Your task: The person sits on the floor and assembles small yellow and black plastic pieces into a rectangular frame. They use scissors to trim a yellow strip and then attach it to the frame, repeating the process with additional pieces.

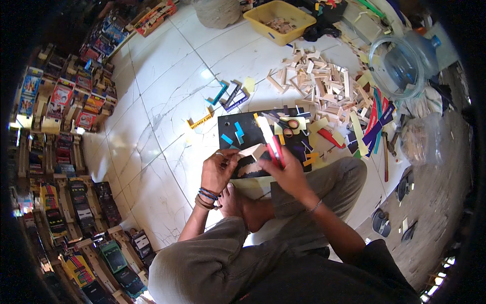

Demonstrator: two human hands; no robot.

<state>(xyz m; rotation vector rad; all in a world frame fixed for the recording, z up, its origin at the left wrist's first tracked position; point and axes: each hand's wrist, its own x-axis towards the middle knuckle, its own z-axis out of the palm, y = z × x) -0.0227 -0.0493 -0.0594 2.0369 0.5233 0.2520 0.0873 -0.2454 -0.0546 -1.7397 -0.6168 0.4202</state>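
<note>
My left hand pinches one end of a small pale wooden piece above a black board. In my right hand is a red-handled utility knife, its light front end pointing away from me. The right fingertips come close to the wooden piece; whether they touch it I cannot tell. On the board lie light-blue strips and scissors with dark and red handles. Brown scraps show beneath my hands.
Beyond the board is a heap of wooden pieces. A yellow basin stands farther back. Colored strips, a hammer and a clear plastic tub are on the right. Rows of toy trucks line the left.
</note>
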